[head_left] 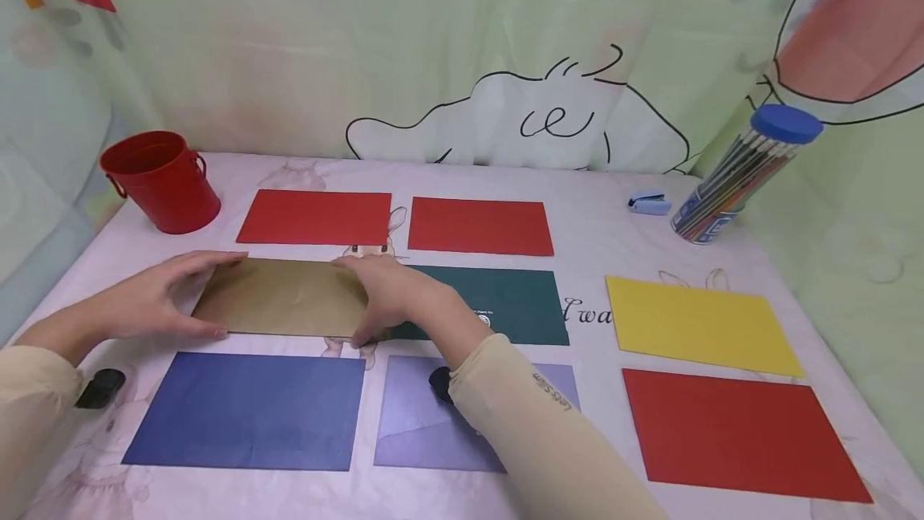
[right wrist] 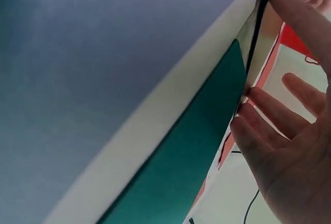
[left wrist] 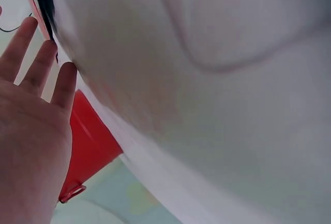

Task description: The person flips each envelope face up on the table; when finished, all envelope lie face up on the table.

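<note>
A brown-gold sheet (head_left: 285, 295) lies at the left of the middle row on the table. My left hand (head_left: 162, 299) is at its left end, thumb by the near corner and fingers by the far one. At the right end, my right hand (head_left: 393, 295) spans the sheet, with its thumb at the near edge and fingers at the far edge. The fingers of the right hand (right wrist: 289, 136) look fairly straight in the right wrist view. A dark green sheet (head_left: 516, 303) is partly hidden behind the right hand. In the left wrist view the fingers (left wrist: 33, 63) are extended.
Red sheets (head_left: 314, 217) lie behind, a blue sheet (head_left: 245, 412) and a purple sheet (head_left: 411, 416) in front. A yellow sheet (head_left: 700, 327) and a larger red sheet (head_left: 743, 436) lie right. Around stand a red bucket (head_left: 162, 191), a light-blue stapler (head_left: 648, 203) and a pencil tube (head_left: 736, 175).
</note>
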### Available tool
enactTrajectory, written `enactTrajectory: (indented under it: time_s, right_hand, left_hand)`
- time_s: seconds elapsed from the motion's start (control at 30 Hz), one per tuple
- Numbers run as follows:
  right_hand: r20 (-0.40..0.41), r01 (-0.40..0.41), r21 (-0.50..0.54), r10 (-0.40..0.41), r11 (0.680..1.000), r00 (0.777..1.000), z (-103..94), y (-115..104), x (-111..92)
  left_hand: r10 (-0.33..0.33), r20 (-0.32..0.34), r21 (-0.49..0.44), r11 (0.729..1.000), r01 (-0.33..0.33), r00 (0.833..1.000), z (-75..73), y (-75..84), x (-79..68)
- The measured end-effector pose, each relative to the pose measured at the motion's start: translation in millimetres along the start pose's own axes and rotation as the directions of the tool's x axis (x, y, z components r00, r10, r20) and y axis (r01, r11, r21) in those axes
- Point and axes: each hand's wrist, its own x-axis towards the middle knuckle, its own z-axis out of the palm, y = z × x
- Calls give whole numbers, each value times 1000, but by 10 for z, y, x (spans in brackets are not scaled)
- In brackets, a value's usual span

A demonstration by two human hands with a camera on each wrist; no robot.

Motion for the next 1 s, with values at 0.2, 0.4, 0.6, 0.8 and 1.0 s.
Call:
enactTrajectory:
  time_s: [0.2,0.4,0.6,0.8,1.0]
  right_hand:
    - [3,23,-3,-23,1000,1000,17,40,-20]
    - [-4,63,31,-62,998,998,30,104,-20]
    - [-7,107,45,-106,993,994,33,126,-11]
    - [-2,126,86,-126,988,992,29,111,-21]
    - [-18,132,118,-131,984,991,31,104,-41]
  left_hand:
    - [24,22,0,1000,-24,999,30,4,32]
    - [25,35,-10,1000,-24,999,29,-5,52]
    - [8,34,-12,1000,-8,999,19,2,49]
    - [-70,23,8,998,69,997,5,34,8]
    - [-101,20,-33,994,102,995,-33,44,-28]
